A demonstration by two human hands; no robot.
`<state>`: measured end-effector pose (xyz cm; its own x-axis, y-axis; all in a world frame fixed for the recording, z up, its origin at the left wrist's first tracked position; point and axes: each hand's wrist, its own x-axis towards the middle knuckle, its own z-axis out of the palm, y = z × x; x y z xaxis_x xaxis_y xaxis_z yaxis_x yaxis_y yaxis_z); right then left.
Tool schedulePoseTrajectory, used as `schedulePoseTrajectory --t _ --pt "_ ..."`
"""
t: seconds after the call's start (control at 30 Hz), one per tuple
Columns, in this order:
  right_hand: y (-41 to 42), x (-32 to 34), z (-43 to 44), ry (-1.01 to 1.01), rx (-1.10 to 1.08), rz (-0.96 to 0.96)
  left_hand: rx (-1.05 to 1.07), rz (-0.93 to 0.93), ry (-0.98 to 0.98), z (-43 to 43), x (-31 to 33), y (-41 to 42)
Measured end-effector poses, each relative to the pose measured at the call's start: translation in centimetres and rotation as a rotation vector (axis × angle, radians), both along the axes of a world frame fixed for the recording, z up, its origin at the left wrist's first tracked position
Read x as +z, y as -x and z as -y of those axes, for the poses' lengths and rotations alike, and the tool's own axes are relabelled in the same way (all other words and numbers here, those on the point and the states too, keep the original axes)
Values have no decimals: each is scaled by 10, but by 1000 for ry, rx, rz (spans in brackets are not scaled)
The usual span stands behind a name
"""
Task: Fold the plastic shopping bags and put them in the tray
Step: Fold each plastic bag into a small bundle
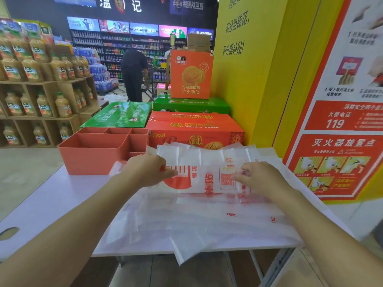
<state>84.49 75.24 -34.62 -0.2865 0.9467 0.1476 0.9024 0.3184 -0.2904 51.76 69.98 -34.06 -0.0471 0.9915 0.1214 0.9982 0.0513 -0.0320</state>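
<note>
A white plastic shopping bag (pixel 205 172) with red print lies partly folded on top of a spread pile of similar bags (pixel 196 220) on the white table. My left hand (pixel 147 169) pinches the bag's left edge. My right hand (pixel 259 177) pinches its right side near the printed QR code. A salmon-coloured tray (pixel 95 156) with several compartments stands at the table's far left, just beyond my left hand; nothing shows in the compartments I can see into.
The white table (pixel 51 204) has a cable hole at its left edge. Stacked red and green cartons (pixel 194 129) stand right behind it. A yellow wall with a fire-safety poster (pixel 335 141) is on the right. Juice shelves (pixel 37 83) are left; a person (pixel 134 73) stands far back.
</note>
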Motion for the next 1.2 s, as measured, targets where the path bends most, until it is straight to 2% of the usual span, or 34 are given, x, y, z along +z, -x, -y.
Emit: schedulePoseTrajectory --t 0.1,0.2,0.4,0.47,0.53,0.6,0.67,0.83,1.1,1.2 --pt "4 -2 -5 -3 -59 137 23 -78 -18 -8 -7 0" --pt "5 -7 -7 0 -81 196 30 -135 -14 -12 -16 1" --pt "0 -16 -8 -37 -100 292 -108 -187 -95 -10 -34 6" --pt "5 -16 -1 -66 -34 268 -242 -118 -139 -8 -40 1" --pt "17 -19 8 -103 106 176 -394 79 -172 -5 -47 -11" --pt "36 -26 17 -62 240 73 -441 306 -163 1 -52 -26" --pt "54 -36 23 11 319 71 -440 372 -99 5 -58 -38" --pt "66 -53 26 104 328 244 -289 176 189 2 -73 -33" --pt "41 -57 19 192 180 283 -153 165 285 8 -67 -20" --pt "23 -56 15 213 110 290 -115 96 367 12 -60 -1"
